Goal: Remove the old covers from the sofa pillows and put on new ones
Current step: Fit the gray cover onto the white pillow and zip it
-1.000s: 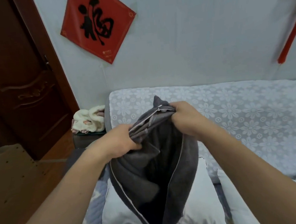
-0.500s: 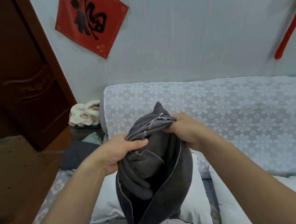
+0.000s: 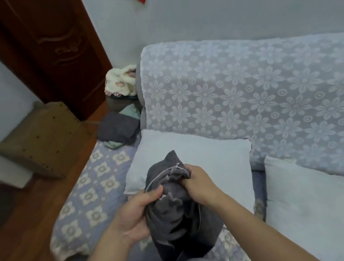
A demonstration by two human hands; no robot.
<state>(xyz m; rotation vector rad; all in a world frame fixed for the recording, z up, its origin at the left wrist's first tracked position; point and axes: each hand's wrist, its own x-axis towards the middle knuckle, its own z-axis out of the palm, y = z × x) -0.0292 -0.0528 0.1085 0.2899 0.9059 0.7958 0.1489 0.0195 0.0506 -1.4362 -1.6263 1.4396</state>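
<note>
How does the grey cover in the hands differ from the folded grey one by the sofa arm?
The held grey cover is bunched and upright, zipper showing; the folded grey cover lies flat. Left hand and right hand grip the first; nothing touches the second. Both are dark grey fabric.

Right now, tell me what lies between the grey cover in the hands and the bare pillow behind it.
Nothing visible does. The left hand and right hand grip the grey cover at its zipper edge, and the bare white pillow lies directly behind it on the sofa seat, its face uncovered.
</note>
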